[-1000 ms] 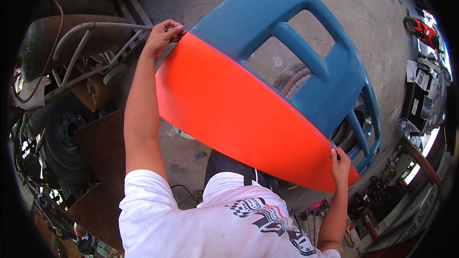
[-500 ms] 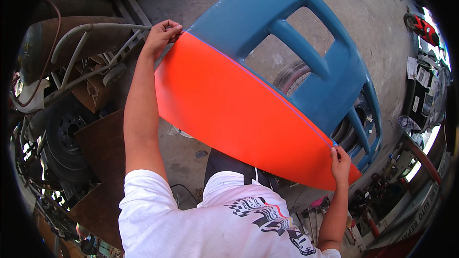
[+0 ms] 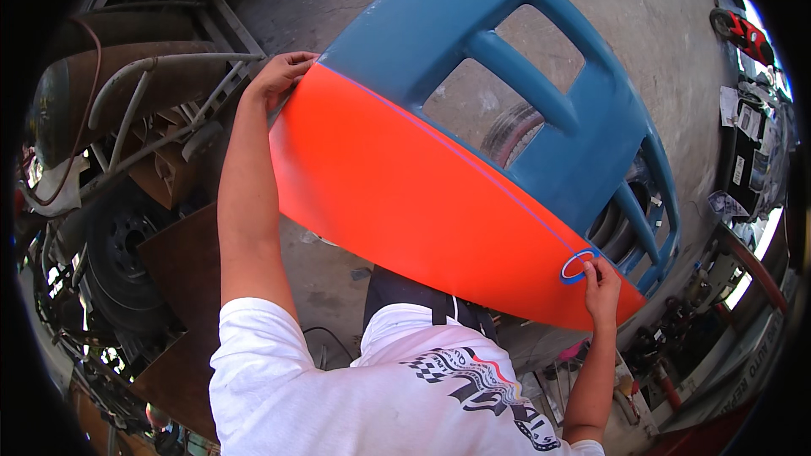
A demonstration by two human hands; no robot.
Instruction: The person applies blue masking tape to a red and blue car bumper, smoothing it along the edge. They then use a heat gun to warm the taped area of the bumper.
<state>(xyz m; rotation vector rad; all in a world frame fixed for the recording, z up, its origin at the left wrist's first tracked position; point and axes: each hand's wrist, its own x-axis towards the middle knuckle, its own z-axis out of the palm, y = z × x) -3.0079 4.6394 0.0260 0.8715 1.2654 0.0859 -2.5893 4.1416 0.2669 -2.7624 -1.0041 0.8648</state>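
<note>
A large car bumper (image 3: 583, 160) lies in front of me, blue on its far part and bright orange on its near part (image 3: 405, 203). A thin strip of blue-purple masking tape (image 3: 448, 143) runs along the line between the two colours. At the left corner, my left hand (image 3: 285, 76) is closed at the strip's end, its fingers together by the bumper's edge; the thumb is mostly hidden. Near the right end, my right hand (image 3: 601, 287) pinches a roll of masking tape (image 3: 578, 266), tilted with its ring facing me, over the orange surface.
Tyres (image 3: 517, 135) show through the bumper's openings. To the left are a metal-tube frame (image 3: 182, 59), large cylinders (image 3: 144, 76), a wheel (image 3: 127, 245) and a brown board (image 3: 182, 279). On the right stand a black wrapped item (image 3: 748, 160) and a red motorcycle (image 3: 743, 34).
The tape roll has turned in my right hand so that its ring shows above the orange paint. My left fingers have shifted slightly down and left at the corner.
</note>
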